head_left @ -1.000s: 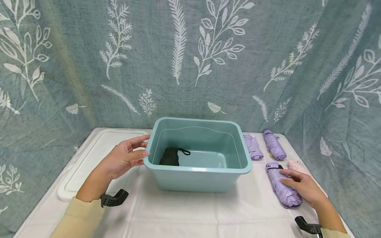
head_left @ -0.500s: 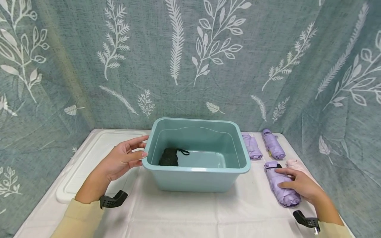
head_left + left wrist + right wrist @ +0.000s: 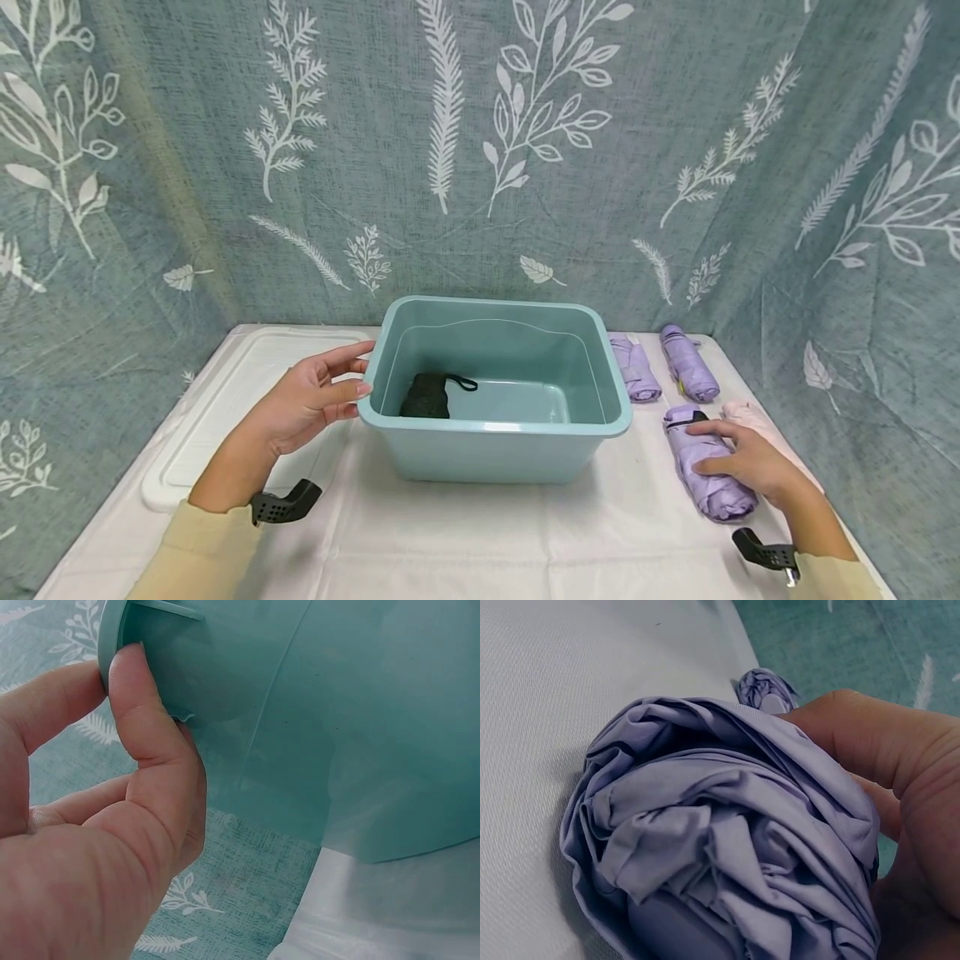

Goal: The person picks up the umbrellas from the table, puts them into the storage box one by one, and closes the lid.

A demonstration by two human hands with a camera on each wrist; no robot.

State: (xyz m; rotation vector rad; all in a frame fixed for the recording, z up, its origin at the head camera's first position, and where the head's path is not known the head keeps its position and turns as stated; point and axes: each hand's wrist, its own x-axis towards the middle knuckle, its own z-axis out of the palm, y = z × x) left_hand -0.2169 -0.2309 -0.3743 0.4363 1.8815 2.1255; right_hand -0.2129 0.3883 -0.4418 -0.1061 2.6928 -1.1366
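Note:
A teal plastic tub stands mid-table, a black fabric bundle with a wrist loop inside it. My left hand holds the tub's left rim; thumb and index meet the rim in the left wrist view. At the right, my right hand grips a rolled purple folding umbrella, its fingers and thumb round the upper side. Gathered folds of that umbrella fill the right wrist view. The far-side fingers are partly hidden behind it.
Two more rolled purple umbrellas, one near the tub and one farther right, lie at the back right. A pale pink bundle is behind my right hand. A white lid lies at the left. Patterned curtain surrounds the table.
My right hand and the umbrella under it have shifted slightly left. The left hand stays at the tub's rim; the tub has not visibly moved on the table.

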